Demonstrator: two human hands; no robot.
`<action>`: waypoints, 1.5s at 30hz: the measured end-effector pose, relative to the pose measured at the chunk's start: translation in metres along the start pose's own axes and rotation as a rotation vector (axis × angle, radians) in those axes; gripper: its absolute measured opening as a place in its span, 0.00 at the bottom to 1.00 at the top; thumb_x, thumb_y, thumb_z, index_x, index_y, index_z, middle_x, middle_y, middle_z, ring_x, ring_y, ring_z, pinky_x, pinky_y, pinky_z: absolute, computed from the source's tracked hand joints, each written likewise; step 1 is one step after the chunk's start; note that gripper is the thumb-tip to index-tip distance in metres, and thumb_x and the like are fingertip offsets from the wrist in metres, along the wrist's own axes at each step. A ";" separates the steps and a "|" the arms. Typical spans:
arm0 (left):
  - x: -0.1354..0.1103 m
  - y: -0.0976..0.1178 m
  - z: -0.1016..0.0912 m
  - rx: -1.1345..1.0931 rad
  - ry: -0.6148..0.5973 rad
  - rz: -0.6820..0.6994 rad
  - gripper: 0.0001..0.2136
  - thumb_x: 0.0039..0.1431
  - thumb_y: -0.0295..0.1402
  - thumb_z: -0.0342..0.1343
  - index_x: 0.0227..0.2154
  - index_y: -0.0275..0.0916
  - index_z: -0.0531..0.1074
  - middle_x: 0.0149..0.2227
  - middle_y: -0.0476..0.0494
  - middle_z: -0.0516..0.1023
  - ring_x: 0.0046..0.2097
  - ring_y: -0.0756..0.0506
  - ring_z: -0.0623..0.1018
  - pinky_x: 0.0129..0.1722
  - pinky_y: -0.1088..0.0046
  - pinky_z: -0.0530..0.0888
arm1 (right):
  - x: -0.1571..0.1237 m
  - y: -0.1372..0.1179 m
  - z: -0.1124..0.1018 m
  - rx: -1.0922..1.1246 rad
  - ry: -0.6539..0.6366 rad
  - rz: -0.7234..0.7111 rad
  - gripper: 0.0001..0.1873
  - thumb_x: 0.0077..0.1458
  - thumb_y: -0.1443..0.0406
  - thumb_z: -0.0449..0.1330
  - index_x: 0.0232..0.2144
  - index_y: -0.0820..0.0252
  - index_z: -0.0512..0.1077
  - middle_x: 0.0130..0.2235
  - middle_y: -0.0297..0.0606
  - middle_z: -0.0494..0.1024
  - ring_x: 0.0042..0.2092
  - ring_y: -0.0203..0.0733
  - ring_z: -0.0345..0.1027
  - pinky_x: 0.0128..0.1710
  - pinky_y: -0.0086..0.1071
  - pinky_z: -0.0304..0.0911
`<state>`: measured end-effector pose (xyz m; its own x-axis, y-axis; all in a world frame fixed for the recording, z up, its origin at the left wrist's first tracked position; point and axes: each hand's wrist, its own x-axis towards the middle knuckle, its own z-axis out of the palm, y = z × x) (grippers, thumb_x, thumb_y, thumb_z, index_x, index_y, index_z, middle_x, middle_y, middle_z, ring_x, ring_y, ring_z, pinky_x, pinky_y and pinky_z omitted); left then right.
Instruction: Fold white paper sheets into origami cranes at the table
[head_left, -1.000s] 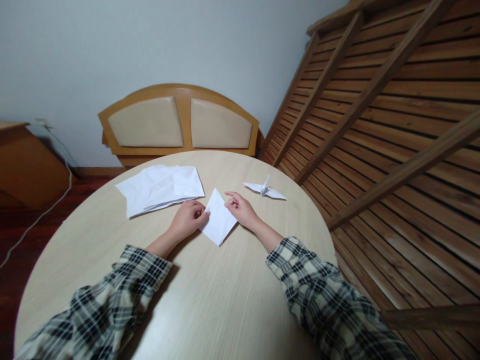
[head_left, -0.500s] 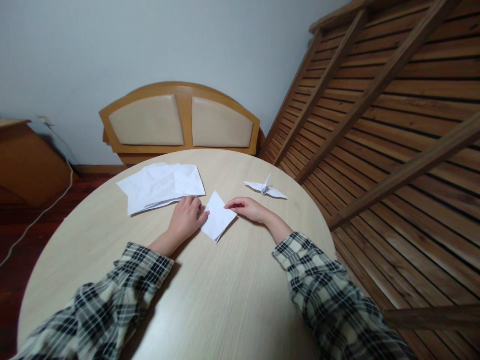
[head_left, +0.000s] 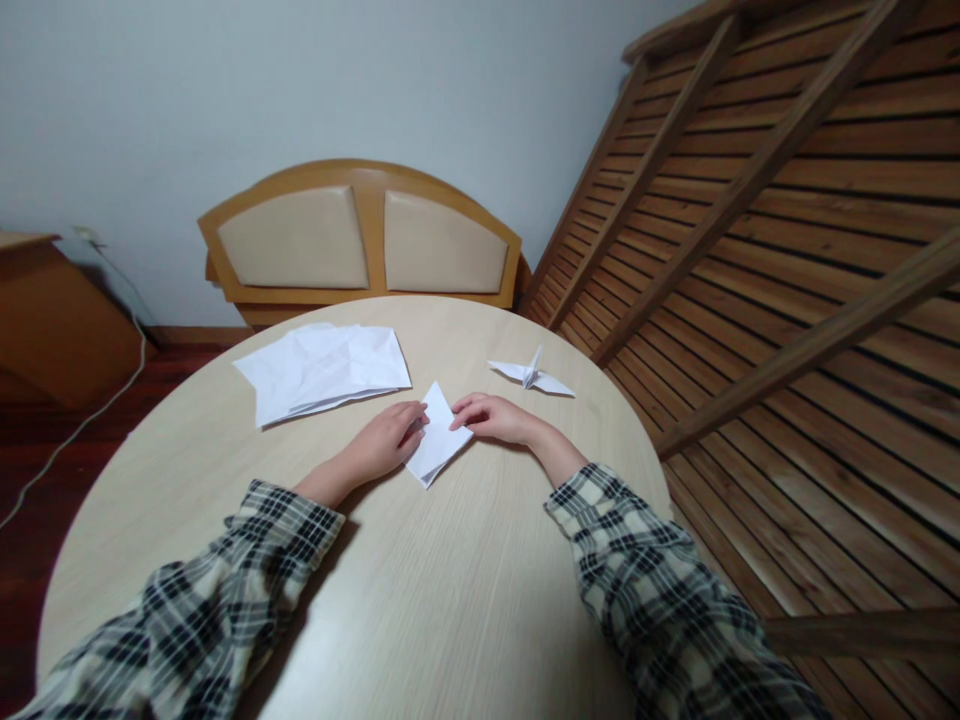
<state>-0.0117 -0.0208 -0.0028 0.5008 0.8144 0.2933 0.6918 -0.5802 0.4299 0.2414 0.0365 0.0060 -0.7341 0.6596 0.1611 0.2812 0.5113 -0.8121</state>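
The loosely curled left hand (head_left: pixel 390 438) is rested at the left edge of the folded paper (head_left: pixel 441 432), on the table (head_left: pixel 450 580); layers are best kept aligned. The half-closed right hand (head_left: pixel 493 416) is set at the paper's right corner; whether either pinches cannot be told.

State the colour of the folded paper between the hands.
White; the folded paper shows best in the head view.

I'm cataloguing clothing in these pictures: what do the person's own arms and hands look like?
The loose, black-and-cream plaid fabric left sleeve and matching right sleeve have thin pale lines and wide ends. The left hand and right hand are bare, without visible gloves.
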 end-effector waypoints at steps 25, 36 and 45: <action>-0.006 -0.004 0.004 0.009 -0.087 -0.010 0.42 0.46 0.54 0.63 0.60 0.35 0.61 0.63 0.25 0.63 0.64 0.27 0.62 0.62 0.47 0.60 | -0.004 -0.002 -0.003 0.045 -0.010 -0.010 0.08 0.56 0.64 0.65 0.40 0.52 0.80 0.57 0.41 0.71 0.59 0.45 0.63 0.64 0.47 0.55; -0.007 -0.002 0.000 0.062 -0.144 0.016 0.42 0.46 0.58 0.61 0.57 0.34 0.62 0.64 0.23 0.61 0.65 0.28 0.61 0.62 0.49 0.60 | 0.004 0.000 0.018 -0.102 0.113 -0.021 0.05 0.57 0.63 0.65 0.36 0.57 0.77 0.49 0.42 0.72 0.53 0.44 0.65 0.56 0.43 0.61; -0.006 -0.009 0.000 0.037 -0.186 0.042 0.41 0.47 0.56 0.62 0.58 0.34 0.61 0.64 0.24 0.60 0.66 0.27 0.58 0.63 0.49 0.59 | 0.003 -0.002 0.026 -0.192 0.172 -0.001 0.07 0.58 0.61 0.62 0.31 0.59 0.72 0.45 0.42 0.71 0.46 0.43 0.66 0.48 0.37 0.63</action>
<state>-0.0208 -0.0208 -0.0082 0.6146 0.7752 0.1461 0.6854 -0.6165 0.3875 0.2225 0.0234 -0.0059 -0.6230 0.7347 0.2685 0.4046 0.5965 -0.6932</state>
